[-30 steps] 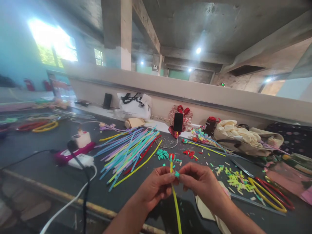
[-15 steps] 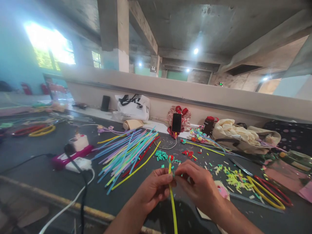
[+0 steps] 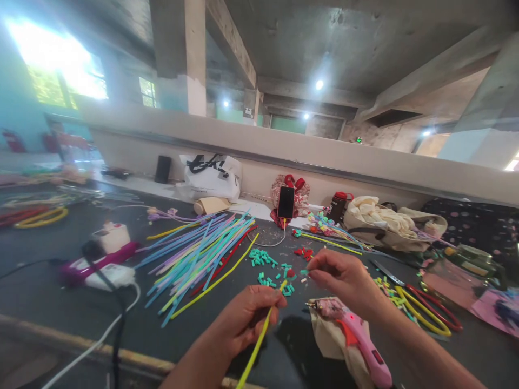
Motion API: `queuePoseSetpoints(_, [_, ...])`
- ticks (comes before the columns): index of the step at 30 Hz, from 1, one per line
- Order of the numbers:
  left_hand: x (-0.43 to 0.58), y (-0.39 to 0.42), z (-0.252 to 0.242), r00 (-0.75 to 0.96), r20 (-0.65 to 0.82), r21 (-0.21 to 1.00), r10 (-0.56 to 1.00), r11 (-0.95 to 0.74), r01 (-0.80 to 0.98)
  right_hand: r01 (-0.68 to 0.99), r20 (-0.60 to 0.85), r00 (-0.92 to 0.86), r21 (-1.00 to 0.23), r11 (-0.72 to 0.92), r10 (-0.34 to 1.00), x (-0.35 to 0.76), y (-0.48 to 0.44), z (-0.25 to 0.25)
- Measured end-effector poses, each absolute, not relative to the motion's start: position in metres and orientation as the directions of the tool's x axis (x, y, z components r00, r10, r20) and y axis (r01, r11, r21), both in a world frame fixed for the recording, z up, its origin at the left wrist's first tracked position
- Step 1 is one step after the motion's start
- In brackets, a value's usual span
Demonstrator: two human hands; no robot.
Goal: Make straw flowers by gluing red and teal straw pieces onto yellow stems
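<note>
My left hand (image 3: 253, 313) is closed round a yellow pipe cleaner (image 3: 258, 346), whose lower end runs down toward the table's front edge. At its upper tip, small teal and red pieces show just beyond my fingers. My right hand (image 3: 340, 278) is raised to the right, thumb and forefinger pinched on a small teal cut piece (image 3: 304, 272). Below that hand a pink hot glue gun (image 3: 365, 343) lies on a beige cloth (image 3: 324, 335), nozzle pointing left. Loose teal pieces (image 3: 261, 257) and red pieces (image 3: 307, 253) are scattered beyond my hands.
Many long coloured pipe cleaners (image 3: 203, 259) lie in a bundle at left. A power strip (image 3: 101, 259) with cables stands farther left. Scissors (image 3: 421, 310) and yellow bits (image 3: 383, 286) are at right. A phone (image 3: 286, 202) leans at the back near a beige bag (image 3: 381, 216).
My right hand has moved away from the yellow pipe cleaner to the right, with a teal piece at its fingertips. The pipe cleaner has tilted, and the glue gun has come into fuller view.
</note>
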State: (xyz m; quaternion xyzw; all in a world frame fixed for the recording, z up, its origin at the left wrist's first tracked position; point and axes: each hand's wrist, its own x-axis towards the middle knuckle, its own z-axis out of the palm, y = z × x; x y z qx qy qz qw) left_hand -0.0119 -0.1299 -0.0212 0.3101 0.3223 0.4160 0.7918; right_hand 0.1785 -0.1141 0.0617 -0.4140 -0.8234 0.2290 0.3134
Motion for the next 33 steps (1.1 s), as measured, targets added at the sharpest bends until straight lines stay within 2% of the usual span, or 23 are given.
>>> queuePoseSetpoints(4, [-0.011,-0.128,-0.023,0.499,-0.276,0.791,0.821,0.489,-0.368,0.491,0.297,-0.498,-0.677,0.548,0.815,0.183,-0.103,0.063])
queuePoseSetpoints(7, [-0.011,-0.128,-0.024,0.544,-0.276,0.815,0.792,0.493,-0.305,0.486,0.302,-0.523,-0.663,0.57,0.797,0.182,-0.099,0.059])
queuePoseSetpoints(13, [-0.011,-0.128,-0.024,0.572,-0.254,0.847,0.78,0.465,-0.257,0.498,0.328,-0.613,-0.545,0.674,0.719,0.183,-0.103,0.058])
queuePoseSetpoints(19, [-0.011,-0.127,-0.025,0.566,-0.287,0.862,0.773,0.466,-0.2,0.524,0.253,-0.728,-0.395,0.755,0.637,0.182,-0.107,0.063])
queuePoseSetpoints(22, [-0.011,-0.126,-0.028,0.563,-0.283,0.859,0.776,0.466,-0.211,0.524,0.262,-0.75,-0.326,0.787,0.608,0.18,-0.107,0.064])
queuePoseSetpoints(33, [-0.011,-0.128,-0.025,0.569,-0.3,0.841,0.766,0.493,-0.221,0.495,0.335,-0.739,-0.318,0.808,0.585,0.177,-0.108,0.058])
